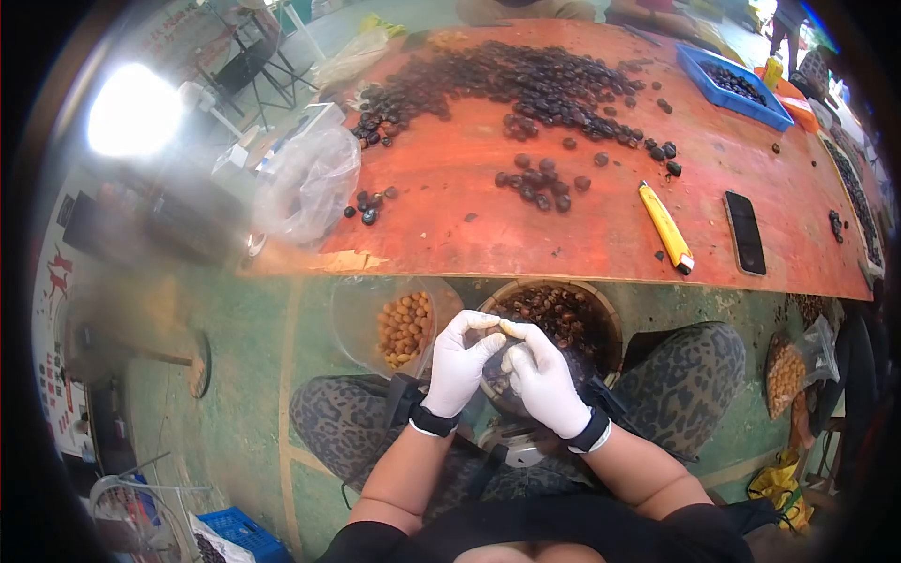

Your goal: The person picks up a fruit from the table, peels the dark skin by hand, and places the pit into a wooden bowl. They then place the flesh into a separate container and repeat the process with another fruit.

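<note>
Both my hands wear white gloves with yellow-stained fingertips and meet over a round basket. My left hand (458,364) is closed in a pinch, thumb and forefinger touching those of the other hand. My right hand (546,377) is closed too, its forefinger bent against the left one. Whatever small thing lies between the fingertips is mostly hidden. Below them, the basket (615,324) holds brown shell pieces (549,305). Left of it stands a clear plastic tub (349,324) with peeled, tan-orange nuts (405,328).
On the red table (441,225) lie many dark round nuts (526,84), a yellow utility knife (666,228), a phone (744,233) and a plastic bag (310,178). A blue tray (690,70) of dark nuts stands at the far right. A bag of peeled nuts (784,375) is at right.
</note>
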Motion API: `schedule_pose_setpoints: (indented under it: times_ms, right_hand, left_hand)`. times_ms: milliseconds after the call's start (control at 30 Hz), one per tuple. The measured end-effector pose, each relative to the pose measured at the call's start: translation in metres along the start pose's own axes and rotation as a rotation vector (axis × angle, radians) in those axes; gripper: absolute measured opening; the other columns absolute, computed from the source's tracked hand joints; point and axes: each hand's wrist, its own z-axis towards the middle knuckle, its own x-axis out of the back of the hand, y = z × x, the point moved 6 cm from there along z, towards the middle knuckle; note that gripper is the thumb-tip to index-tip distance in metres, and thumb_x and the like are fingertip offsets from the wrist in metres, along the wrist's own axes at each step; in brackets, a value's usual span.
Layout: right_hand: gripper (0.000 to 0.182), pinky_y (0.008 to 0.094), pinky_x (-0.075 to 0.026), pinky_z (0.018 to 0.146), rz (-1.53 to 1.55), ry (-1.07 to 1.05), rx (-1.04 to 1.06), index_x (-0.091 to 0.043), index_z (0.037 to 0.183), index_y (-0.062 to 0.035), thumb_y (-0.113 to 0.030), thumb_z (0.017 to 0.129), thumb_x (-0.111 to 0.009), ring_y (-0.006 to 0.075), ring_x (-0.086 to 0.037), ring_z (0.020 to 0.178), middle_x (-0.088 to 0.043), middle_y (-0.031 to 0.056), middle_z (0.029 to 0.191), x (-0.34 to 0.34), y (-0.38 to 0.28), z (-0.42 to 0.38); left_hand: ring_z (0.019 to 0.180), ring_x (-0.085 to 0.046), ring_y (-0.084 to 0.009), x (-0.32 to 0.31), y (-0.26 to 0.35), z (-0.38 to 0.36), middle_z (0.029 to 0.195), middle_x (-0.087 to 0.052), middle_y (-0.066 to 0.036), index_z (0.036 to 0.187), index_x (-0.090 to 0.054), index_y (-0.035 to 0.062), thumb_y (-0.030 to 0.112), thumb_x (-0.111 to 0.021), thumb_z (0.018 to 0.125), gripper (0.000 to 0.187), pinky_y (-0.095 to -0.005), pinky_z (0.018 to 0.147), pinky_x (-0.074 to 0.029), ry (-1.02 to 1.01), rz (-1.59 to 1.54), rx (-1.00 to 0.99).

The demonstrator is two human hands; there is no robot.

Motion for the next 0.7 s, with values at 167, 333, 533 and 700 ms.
schedule_pose_setpoints:
  times_ms: [167, 333, 533, 700]
  right_hand:
    - [0.026, 0.0196, -0.033, 0.041, 0.233, 0.204, -0.357, -0.046, 0.122, -0.0033, -0.014, 0.098, -0.042, 0.0059, -0.04, 0.048, -0.05, 0.0001, 0.074, 0.055, 0.01, 0.028]
    - [0.039, 0.0199, -0.041, 0.056, 0.043, -0.035, -0.172, -0.042, 0.133, -0.0047, -0.003, 0.094, -0.046, 0.0053, -0.046, 0.06, -0.055, 0.0019, 0.081, 0.018, -0.014, 0.002]
    - [0.05, 0.0323, -0.05, 0.081, -0.362, -0.107, 0.183, -0.044, 0.138, -0.0056, 0.0, 0.089, -0.053, 0.0281, -0.063, 0.091, -0.062, 0.0184, 0.106, 0.005, -0.034, -0.011]
    - [0.051, 0.0346, -0.05, 0.074, -0.405, -0.129, 0.227, -0.045, 0.138, -0.0085, -0.001, 0.089, -0.054, 0.0317, -0.061, 0.082, -0.06, 0.0189, 0.096, -0.001, -0.044, -0.014]
  left_hand:
    - [0.091, -0.061, -0.0154, -0.01, 0.008, -0.007, 0.105, -0.063, -0.009, 0.105, -0.06, 0.0019, 0.002, -0.067, 0.085, 0.022, -0.0271, 0.081, -0.048, -0.165, -0.021, 0.042]
    - [0.099, -0.06, -0.0158, 0.0, 0.001, -0.002, 0.114, -0.062, -0.009, 0.112, -0.06, 0.0017, 0.002, -0.069, 0.083, 0.031, -0.0287, 0.088, -0.048, -0.053, -0.336, 0.081]
    - [0.102, -0.059, -0.0167, -0.002, -0.003, -0.002, 0.111, -0.062, -0.008, 0.111, -0.059, 0.0016, -0.005, -0.067, 0.082, 0.031, -0.0296, 0.091, -0.048, -0.029, -0.417, 0.035]
    - [0.1, -0.061, -0.0176, -0.005, -0.005, -0.004, 0.109, -0.063, -0.008, 0.11, -0.058, 0.0028, -0.004, -0.064, 0.083, 0.028, -0.0299, 0.091, -0.048, -0.037, -0.378, 0.042]
